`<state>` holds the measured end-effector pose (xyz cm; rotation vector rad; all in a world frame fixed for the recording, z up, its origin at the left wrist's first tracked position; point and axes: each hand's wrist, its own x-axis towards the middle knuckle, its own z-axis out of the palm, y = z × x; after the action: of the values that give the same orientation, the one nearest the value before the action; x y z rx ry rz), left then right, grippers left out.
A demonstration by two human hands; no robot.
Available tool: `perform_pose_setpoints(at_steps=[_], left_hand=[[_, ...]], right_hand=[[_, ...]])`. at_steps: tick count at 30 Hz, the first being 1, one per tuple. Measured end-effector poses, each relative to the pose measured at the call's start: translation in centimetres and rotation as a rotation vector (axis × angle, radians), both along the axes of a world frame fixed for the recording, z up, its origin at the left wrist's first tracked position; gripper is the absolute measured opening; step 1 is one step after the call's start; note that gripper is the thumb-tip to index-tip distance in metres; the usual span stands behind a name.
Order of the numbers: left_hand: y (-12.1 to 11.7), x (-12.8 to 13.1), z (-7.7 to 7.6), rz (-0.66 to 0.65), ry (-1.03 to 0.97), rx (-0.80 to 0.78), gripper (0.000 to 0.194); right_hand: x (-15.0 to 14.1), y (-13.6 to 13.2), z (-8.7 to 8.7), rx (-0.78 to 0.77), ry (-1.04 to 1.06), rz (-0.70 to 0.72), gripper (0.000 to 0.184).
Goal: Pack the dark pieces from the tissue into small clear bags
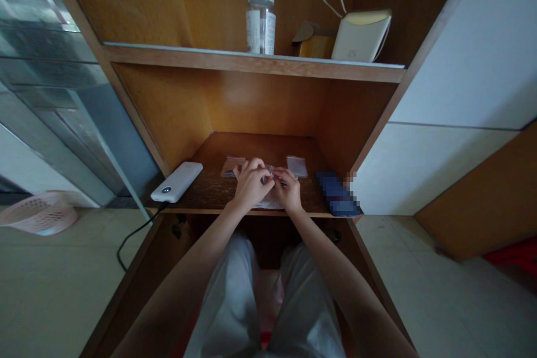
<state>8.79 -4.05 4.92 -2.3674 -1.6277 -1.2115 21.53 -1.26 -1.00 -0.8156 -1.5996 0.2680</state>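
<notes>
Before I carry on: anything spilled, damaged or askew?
No spill or damage shows. Oddly, blocky pixels mask the blue item at right; it and the white device at left lie slanted near the shelf's front edge.

A capped bottle (260, 25) and cream case (359, 38) stand on the upper shelf (251, 64), a pink basket (48, 213) on the floor (54, 296).

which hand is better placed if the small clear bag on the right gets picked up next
Probably the right hand: the small clear bag lies close beside it, while the left hand is farther off. Both seem occupied at their fingertips.
</notes>
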Motion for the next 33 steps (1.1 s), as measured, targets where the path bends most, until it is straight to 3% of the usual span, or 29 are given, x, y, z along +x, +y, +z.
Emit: perform_pose_setpoints(at_steps=[4, 9, 13, 15, 20, 24, 28, 33], left_hand=[[0.0, -0.1, 0.3, -0.049, 0.049, 0.020, 0.009], [0.8, -1.5, 0.5, -0.236, 0.104, -0.030, 0.008], [1.4, -3.1, 0.4, -0.330, 0.147, -0.093, 0.054], [1.8, -3.8, 0.2, -0.356, 0.186, -0.141, 0.065], [3.1, -4.8, 0.0, -0.419, 0.210, -0.201, 0.058], [3.4, -5.0, 0.6, -0.386, 0.272, -0.208, 0.061], [3.2, -5.0, 1.2, -0.399, 0.333, -0.151, 0.059], [3.1, -5.3, 0.9, -0.386, 0.447, -0.060, 0.056]], right_hand=[[-0.1, 0.1, 0.0, 0.011, -0.089, 0.053, 0.018], [-0.2, 0.3, -0.1, 0.015, -0.128, 0.075, 0.023], [-0.1, 0.3, 0.0, -0.014, -0.104, 0.079, 0.029], [-0.1, 0.3, 0.0, -0.026, -0.093, 0.092, 0.031], [-0.1, 0.5, -0.1, -0.049, -0.089, 0.114, 0.032], [-0.1, 0.7, -0.4, -0.033, -0.085, 0.139, 0.032], [-0.1, 0.8, -0.5, -0.042, -0.098, 0.146, 0.032], [-0.1, 1.0, -0.7, -0.116, -0.145, 0.157, 0.034]])
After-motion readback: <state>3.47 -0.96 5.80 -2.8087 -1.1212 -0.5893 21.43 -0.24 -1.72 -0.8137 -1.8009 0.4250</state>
